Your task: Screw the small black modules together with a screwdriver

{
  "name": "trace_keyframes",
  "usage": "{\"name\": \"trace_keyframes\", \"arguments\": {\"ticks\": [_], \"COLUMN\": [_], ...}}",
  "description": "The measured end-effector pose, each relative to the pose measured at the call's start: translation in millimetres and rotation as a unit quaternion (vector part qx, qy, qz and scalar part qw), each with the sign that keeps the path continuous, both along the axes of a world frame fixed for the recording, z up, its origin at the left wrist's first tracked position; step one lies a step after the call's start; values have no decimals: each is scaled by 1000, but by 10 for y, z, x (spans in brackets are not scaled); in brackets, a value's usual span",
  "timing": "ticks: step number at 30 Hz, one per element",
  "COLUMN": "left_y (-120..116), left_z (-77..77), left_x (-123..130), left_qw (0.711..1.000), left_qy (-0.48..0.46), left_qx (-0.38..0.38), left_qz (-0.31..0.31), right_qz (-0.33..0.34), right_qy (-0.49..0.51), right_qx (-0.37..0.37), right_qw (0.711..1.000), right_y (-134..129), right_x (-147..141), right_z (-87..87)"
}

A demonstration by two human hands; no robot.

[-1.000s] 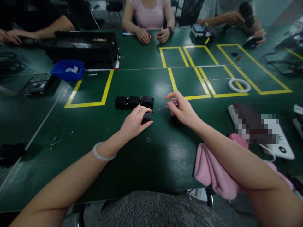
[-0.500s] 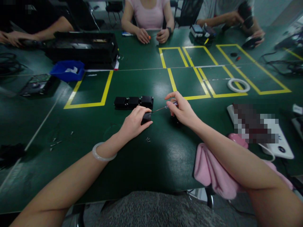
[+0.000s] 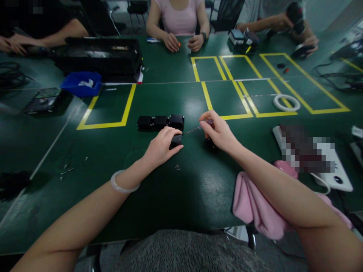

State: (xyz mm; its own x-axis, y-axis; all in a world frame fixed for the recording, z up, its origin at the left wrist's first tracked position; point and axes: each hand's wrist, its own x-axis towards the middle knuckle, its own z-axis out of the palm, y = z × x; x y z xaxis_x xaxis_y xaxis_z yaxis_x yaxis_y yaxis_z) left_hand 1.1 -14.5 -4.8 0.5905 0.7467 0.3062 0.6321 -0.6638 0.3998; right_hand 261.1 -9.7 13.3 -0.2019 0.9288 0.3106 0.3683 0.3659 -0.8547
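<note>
My left hand is closed around a small black block, pressing it to the green table. Between the fingers of my right hand is a screwdriver, its thin shaft slanting down to the left. The tip meets the right end of the held block. Just behind my left hand, several similar black blocks stand in a row. Partly hidden under my right hand lies another dark piece. Several small screws lie in front of the held block.
More loose screws lie to the left. A blue bin stands by a long black case. At right are a white tape ring, a pink cloth and a white power strip. Co-workers' hands are across the table.
Both hands keep their places, with the screwdriver tip still at the block. The screwdriver handle looks slightly turned in my right fingers.
</note>
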Motion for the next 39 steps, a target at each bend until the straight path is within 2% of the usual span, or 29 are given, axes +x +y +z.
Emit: {"name": "trace_keyframes", "arguments": {"ticks": [10,16,23,28,34,39], "left_y": [6,2,1,1,4,-2], "left_z": [-12,-3,-2,-1,-7,7], "left_x": [-9,-11,-2,-6,-7,-7], "left_qw": [1000,1000,1000,1000,1000,1000], "left_qy": [-2,3,5,5,6,3], "left_qx": [10,7,10,11,6,5], "left_qz": [-7,-6,-4,-6,-1,-7], "right_qz": [6,13,8,11,9,8], "right_qy": [8,-12,-1,-11,7,-1], "right_qx": [2,-29,-4,-33,-6,-31], "right_qw": [1000,999,1000,999,1000,999], "right_y": [6,-6,7,2,-14,-16], "right_x": [-5,8,7,6,-13,-11], "right_z": [-4,18,1,7,41,46]}}
